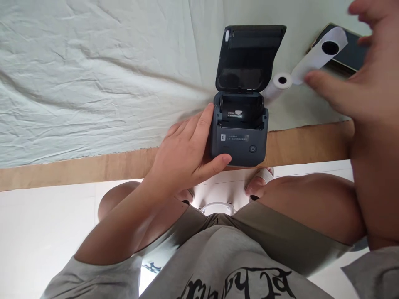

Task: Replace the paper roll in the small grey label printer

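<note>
A small dark grey label printer [238,139] stands at the near edge of the table, its lid [249,54] flipped up and the paper bay showing. My left hand [187,153] grips its left side, fingers along the wall and thumb on the front corner. At the upper right, my right hand [358,79] holds a white paper roll [321,56] between the thumb at one end and a finger at the other, above the table and slightly blurred. A second white paper roll [280,83] lies on the cloth just right of the printer lid.
A wrinkled pale cloth [93,74] covers the table, whose wooden edge [77,170] runs across the middle. A dark phone [352,56] lies at the far right under the held roll. Below are my knees, grey shorts and white floor tiles [37,232].
</note>
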A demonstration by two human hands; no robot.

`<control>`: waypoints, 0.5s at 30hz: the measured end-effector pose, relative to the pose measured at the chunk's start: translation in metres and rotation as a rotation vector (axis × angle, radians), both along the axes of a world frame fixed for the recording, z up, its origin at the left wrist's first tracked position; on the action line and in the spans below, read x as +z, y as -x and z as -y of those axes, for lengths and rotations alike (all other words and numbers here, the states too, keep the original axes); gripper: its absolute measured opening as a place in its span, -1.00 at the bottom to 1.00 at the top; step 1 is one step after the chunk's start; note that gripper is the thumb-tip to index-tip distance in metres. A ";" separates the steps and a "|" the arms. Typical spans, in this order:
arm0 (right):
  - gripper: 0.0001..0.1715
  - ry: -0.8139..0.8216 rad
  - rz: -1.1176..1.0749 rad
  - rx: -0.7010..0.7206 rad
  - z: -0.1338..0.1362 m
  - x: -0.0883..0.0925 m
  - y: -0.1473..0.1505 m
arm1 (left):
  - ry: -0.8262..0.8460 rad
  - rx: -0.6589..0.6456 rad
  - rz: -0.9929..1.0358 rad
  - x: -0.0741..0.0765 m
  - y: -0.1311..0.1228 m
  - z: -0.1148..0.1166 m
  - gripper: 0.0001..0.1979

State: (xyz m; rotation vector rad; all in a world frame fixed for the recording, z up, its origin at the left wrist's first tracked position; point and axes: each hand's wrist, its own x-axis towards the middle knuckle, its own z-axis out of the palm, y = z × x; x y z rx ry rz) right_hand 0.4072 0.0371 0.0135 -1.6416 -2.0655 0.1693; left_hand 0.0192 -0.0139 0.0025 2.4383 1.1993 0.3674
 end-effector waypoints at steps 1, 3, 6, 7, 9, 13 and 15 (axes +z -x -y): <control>-0.04 -0.042 0.043 0.038 -0.003 -0.002 0.000 | -0.001 0.000 -0.002 0.000 0.000 0.000 0.24; -0.12 -0.075 0.112 0.063 -0.008 -0.005 -0.001 | -0.003 0.000 -0.005 0.000 0.000 0.000 0.25; -0.21 -0.045 0.155 -0.063 -0.009 -0.006 0.000 | -0.012 -0.005 -0.004 0.000 0.001 0.001 0.25; -0.21 -0.045 0.169 -0.107 -0.009 -0.005 0.002 | -0.014 -0.007 -0.001 0.000 0.001 0.001 0.26; -0.23 -0.025 0.186 -0.180 -0.008 -0.002 0.005 | -0.014 -0.009 0.009 0.000 0.001 0.001 0.26; -0.43 0.033 0.158 -0.263 -0.010 -0.001 0.009 | -0.004 -0.001 0.026 -0.001 0.001 0.001 0.22; -0.42 0.014 0.138 -0.247 -0.009 -0.002 0.007 | 0.000 0.003 0.024 -0.001 0.000 0.001 0.20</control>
